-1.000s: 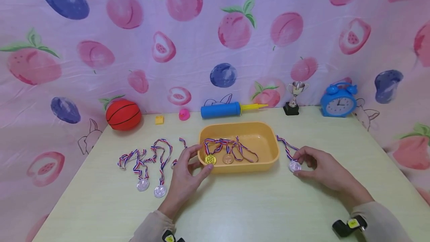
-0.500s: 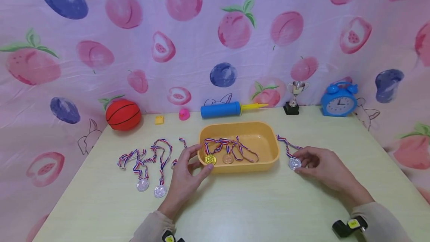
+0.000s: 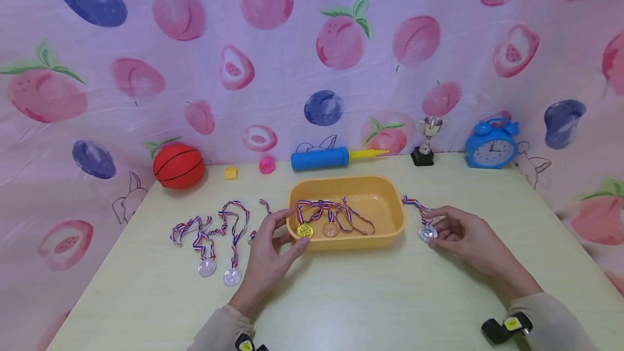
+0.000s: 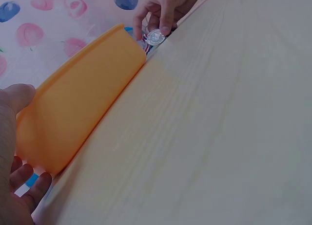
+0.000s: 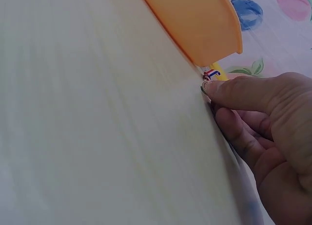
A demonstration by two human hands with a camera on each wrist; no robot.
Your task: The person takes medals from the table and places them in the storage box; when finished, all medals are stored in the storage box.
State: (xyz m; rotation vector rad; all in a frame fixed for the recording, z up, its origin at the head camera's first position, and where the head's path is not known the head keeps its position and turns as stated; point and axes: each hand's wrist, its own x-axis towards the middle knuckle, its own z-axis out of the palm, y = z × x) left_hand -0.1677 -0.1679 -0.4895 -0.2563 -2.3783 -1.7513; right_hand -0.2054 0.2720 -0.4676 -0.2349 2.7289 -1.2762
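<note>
A yellow plastic tub (image 3: 351, 243) stands mid-table, holding a gold medal (image 3: 305, 231) and a bronze medal (image 3: 330, 229) with striped ribbons. My left hand (image 3: 270, 256) grips the tub's left end, thumb at the front and fingers along the side; the left wrist view shows this against the tub wall (image 4: 83, 103). To the right of the tub, my right hand (image 3: 473, 242) pinches the edge of a silver medal (image 3: 427, 233), with its ribbon (image 3: 413, 202) running back beside the tub. In the right wrist view the thumb covers most of that medal (image 5: 205, 86).
Two silver medals (image 3: 207, 267) with tangled ribbons lie left of the tub, and another ribbon (image 3: 265, 206) is partly behind my left hand. Along the back stand a basketball (image 3: 179, 167), yellow block (image 3: 231, 173), pink duck (image 3: 267, 165), blue pump (image 3: 320, 158), trophy (image 3: 425, 142) and alarm clock (image 3: 492, 148).
The silver medal has tilted up and shifted slightly at my right fingertips, and its ribbon has moved a little. My left hand and the tub stay put.
</note>
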